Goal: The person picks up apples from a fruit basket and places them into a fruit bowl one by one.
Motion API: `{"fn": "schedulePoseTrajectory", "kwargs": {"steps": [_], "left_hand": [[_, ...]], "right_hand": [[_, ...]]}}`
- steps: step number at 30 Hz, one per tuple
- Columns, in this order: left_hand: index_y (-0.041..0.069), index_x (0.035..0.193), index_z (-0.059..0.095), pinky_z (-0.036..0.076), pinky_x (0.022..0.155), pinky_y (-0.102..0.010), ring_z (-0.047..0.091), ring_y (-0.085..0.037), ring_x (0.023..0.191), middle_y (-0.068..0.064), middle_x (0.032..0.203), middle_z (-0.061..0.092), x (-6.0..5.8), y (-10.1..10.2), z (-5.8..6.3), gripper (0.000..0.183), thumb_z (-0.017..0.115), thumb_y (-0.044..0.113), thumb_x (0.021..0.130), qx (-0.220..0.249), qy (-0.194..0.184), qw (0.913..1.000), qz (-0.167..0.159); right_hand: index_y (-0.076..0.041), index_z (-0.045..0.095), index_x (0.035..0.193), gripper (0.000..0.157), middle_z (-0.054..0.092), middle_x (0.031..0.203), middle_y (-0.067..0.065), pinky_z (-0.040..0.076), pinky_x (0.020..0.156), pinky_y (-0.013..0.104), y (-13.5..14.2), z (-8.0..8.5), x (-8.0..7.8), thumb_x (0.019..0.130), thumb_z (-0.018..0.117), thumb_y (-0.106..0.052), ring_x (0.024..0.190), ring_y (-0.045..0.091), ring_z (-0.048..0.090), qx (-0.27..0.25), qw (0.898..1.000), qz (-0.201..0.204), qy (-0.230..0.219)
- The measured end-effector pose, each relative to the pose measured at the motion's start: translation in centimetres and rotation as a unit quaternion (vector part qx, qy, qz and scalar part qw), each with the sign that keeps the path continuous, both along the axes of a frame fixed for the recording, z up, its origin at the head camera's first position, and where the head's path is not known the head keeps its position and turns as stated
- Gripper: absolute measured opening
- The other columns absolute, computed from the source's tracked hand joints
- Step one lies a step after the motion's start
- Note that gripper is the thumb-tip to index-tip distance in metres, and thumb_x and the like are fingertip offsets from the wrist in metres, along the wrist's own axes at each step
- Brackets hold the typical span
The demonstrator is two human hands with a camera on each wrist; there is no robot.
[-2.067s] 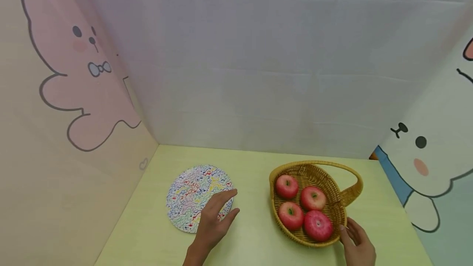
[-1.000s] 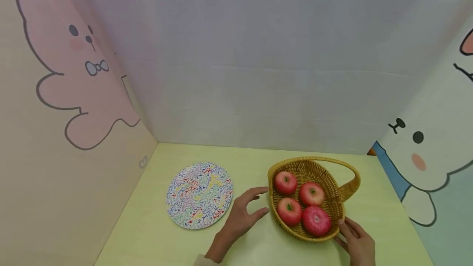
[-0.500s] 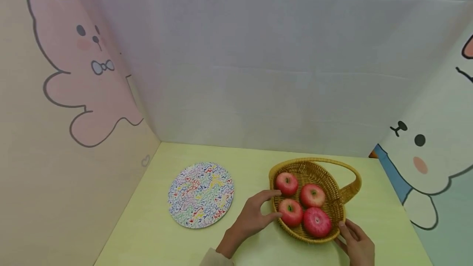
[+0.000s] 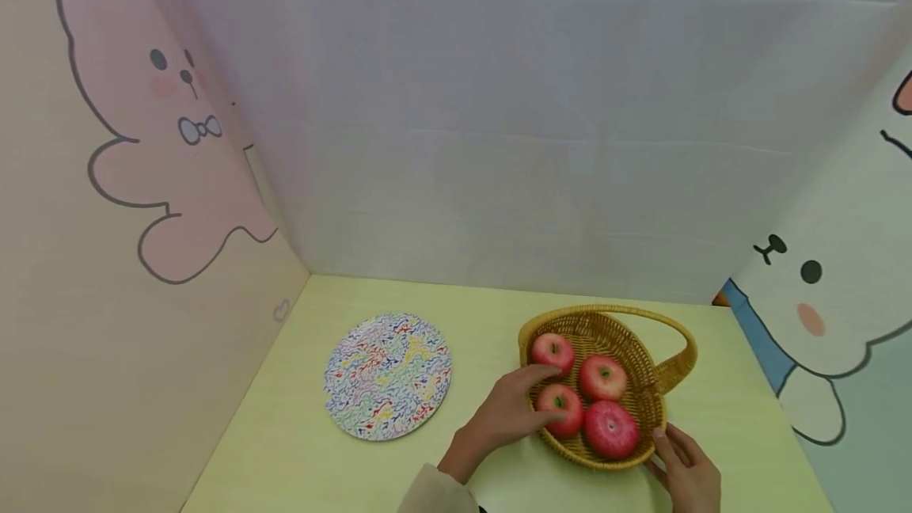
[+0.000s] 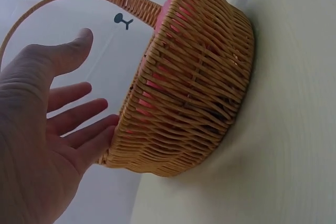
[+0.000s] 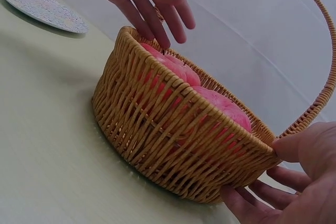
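Wicker basket (image 4: 602,331), right side of table (image 4: 499,477), containing four red apples (image 4: 603,380). Left hand (image 4: 514,406): grip spread at near-left apple (image 4: 559,400), nothing held. Right hand (image 4: 691,472): grip pinching near-right rim (image 6: 241,133). Round multicoloured placemat (image 4: 388,377), left.

The left grip (image 4: 511,408) is loosely spread; the right grip (image 4: 689,470) pinches.

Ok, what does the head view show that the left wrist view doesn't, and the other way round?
Only the head view: the round patterned disc, the pink animal drawing, and four apples countable from above.

Only the left wrist view: the palm side of the left hand, and the wicker basket wall up close with red showing through its weave.

Both: the basket with its handle, both hands, including the right hand at the basket's edge, and the pale table.
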State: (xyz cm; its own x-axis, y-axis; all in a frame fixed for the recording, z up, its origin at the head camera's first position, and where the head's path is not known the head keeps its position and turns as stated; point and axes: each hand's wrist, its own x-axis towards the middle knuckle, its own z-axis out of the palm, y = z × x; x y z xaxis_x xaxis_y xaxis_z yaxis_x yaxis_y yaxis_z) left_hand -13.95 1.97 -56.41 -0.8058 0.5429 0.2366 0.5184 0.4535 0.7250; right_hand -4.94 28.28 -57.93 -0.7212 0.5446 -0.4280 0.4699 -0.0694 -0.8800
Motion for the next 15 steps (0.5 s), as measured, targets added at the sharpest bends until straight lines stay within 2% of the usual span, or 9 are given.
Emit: {"fn": "schedulePoseTrajectory", "kwargs": {"steps": [3, 6, 8, 15], "left_hand": [[0.031, 0.141, 0.050, 0.047, 0.106, -0.031, 0.052, -0.008, 0.131, 0.017, 0.141, 0.055, -0.2, 0.6, 0.4, 0.058, 0.068, 0.047, 0.088, -0.044, -0.020, 0.9988, -0.006], [0.027, 0.141, 0.050, 0.047, 0.106, -0.030, 0.052, -0.008, 0.131, 0.016, 0.141, 0.054, -0.3, 1.1, 0.7, 0.059, 0.066, 0.045, 0.087, -0.092, -0.023, 0.9954, -0.015], [0.025, 0.141, 0.051, 0.047, 0.106, -0.029, 0.052, -0.009, 0.131, 0.014, 0.142, 0.054, -0.3, 1.3, 0.8, 0.061, 0.066, 0.046, 0.086, -0.116, -0.023, 0.9928, -0.018], [0.022, 0.144, 0.046, 0.048, 0.103, -0.028, 0.054, -0.012, 0.129, 0.007, 0.140, 0.055, -0.5, 2.3, 1.5, 0.074, 0.070, 0.055, 0.082, -0.200, -0.014, 0.9795, -0.022]], "right_hand": [[0.003, 0.043, 0.145, 0.068, 0.068, 0.118, 0.013, 0.062, 0.073, 0.031, -0.1, -0.1, 0.0, 0.095, 0.063, -0.037, 0.070, -0.015, 0.057, 0.005, 1.000, -0.001, -0.005], [0.003, 0.042, 0.146, 0.068, 0.057, 0.135, 0.027, 0.062, 0.073, 0.031, -0.3, -0.1, -0.1, 0.095, 0.062, -0.038, 0.069, -0.016, 0.056, 0.008, 1.000, -0.001, -0.009], [0.003, 0.042, 0.146, 0.067, 0.051, 0.140, 0.030, 0.062, 0.073, 0.031, -0.4, -0.1, -0.1, 0.096, 0.061, -0.037, 0.069, -0.016, 0.055, 0.009, 1.000, -0.003, -0.010], [0.003, 0.043, 0.146, 0.064, 0.049, 0.142, 0.030, 0.062, 0.072, 0.030, -0.6, 0.1, -0.1, 0.097, 0.060, -0.035, 0.071, -0.018, 0.054, 0.013, 1.000, -0.011, 0.001]]}}
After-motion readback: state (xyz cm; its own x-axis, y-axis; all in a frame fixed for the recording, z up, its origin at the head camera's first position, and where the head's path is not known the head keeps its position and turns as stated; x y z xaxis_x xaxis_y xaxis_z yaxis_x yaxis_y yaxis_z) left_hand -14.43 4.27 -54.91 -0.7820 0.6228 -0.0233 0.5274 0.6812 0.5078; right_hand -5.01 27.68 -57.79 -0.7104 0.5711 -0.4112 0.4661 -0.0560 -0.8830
